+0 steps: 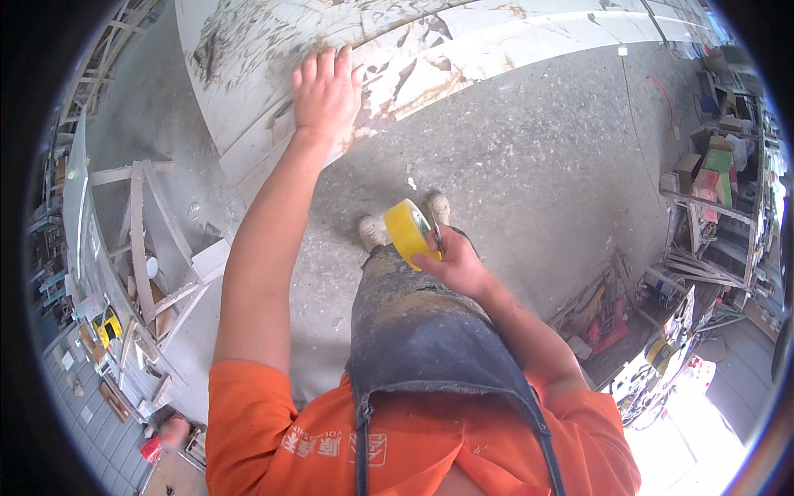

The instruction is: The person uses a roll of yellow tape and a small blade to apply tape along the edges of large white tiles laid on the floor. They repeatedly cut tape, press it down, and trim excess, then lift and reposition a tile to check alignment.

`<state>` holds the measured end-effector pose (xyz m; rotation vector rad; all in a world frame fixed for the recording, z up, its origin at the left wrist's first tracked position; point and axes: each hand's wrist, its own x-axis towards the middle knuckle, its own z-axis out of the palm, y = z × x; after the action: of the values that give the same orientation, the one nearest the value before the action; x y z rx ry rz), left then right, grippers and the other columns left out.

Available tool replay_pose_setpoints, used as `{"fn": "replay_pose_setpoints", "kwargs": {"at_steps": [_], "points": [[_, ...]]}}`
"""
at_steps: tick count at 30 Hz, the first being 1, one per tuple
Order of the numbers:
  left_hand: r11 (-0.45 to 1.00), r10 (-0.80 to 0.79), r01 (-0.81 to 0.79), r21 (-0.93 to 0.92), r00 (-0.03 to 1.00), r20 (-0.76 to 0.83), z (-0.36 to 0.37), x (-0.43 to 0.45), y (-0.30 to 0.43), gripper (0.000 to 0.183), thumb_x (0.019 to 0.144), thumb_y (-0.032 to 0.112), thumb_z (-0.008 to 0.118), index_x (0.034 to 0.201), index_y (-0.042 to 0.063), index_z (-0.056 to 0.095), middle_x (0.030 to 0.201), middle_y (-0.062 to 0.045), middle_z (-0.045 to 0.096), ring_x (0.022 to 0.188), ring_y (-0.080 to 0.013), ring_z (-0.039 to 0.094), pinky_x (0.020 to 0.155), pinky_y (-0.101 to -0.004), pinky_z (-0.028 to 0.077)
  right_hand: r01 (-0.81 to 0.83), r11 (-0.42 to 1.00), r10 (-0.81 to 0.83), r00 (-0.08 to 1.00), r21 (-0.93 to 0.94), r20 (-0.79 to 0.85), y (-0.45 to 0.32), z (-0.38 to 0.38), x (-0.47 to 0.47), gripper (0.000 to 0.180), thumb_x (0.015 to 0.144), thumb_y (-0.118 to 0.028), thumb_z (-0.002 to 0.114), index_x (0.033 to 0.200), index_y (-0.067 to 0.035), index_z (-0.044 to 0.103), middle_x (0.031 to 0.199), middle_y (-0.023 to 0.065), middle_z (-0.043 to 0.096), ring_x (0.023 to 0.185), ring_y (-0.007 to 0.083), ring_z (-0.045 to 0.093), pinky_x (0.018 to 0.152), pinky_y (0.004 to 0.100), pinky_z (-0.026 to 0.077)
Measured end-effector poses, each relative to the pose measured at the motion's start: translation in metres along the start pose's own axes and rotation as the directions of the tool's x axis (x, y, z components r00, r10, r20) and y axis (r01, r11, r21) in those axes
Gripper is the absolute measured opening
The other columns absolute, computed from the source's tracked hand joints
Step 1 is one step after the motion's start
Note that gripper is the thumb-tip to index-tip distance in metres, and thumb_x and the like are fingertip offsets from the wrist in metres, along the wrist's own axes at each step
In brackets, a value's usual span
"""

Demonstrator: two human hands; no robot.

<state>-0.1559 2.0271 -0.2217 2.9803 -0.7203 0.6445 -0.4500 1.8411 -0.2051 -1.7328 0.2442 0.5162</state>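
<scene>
My left hand lies palm down, fingers spread, on a white marble-patterned slab with brown and grey veins. Beneath that hand runs a seam between the broad slab and a narrower strip of the same pattern along its near side. A roll of yellow adhesive tape is held in my right hand, in front of my dark, stained apron. Along with the roll, the same hand grips a thin metal tool; its exact kind is hard to tell.
My shoes stand on a dusty concrete floor with small debris. To the left is a wooden frame. Cluttered shelving with boxes stands at right, near a heap of wooden strips. A cable hangs or lies behind.
</scene>
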Motion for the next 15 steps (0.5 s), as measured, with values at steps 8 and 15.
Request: {"fn": "replay_pose_setpoints", "kwargs": {"at_steps": [8, 15], "points": [[0.99, 0.014, 0.012, -0.141, 0.983, 0.184, -0.02, -0.039, 0.032, 0.052, 0.098, 0.037, 0.063, 0.142, 0.009, 0.058, 0.142, -0.014, 0.056, 0.132, -0.0352, 0.049, 0.113, -0.0522, 0.034, -0.033, 0.999, 0.037, 0.992, -0.03, 0.121, -0.004, -0.007, 0.009, 0.033, 0.09, -0.022, 0.078, 0.113, -0.003, 0.065, 0.091, 0.0053, 0.066, 0.084, 0.0143, 0.061, 0.078, 0.0337, 0.052], [0.845, -0.211, 0.207, -0.492, 0.976, 0.048, -0.061, -0.139, 0.058, 0.048, 0.092, 0.026, 0.073, 0.131, 0.003, 0.059, 0.125, -0.018, 0.059, 0.121, -0.0391, 0.054, 0.106, -0.0533, 0.041, 0.029, 0.998, -0.015, 0.967, -0.05, 0.255, 0.0, -0.019, 0.023, 0.038, 0.088, -0.03, 0.075, 0.109, 0.0, 0.065, 0.095, 0.0138, 0.068, 0.091, 0.021, 0.064, 0.084, 0.0389, 0.05]]}}
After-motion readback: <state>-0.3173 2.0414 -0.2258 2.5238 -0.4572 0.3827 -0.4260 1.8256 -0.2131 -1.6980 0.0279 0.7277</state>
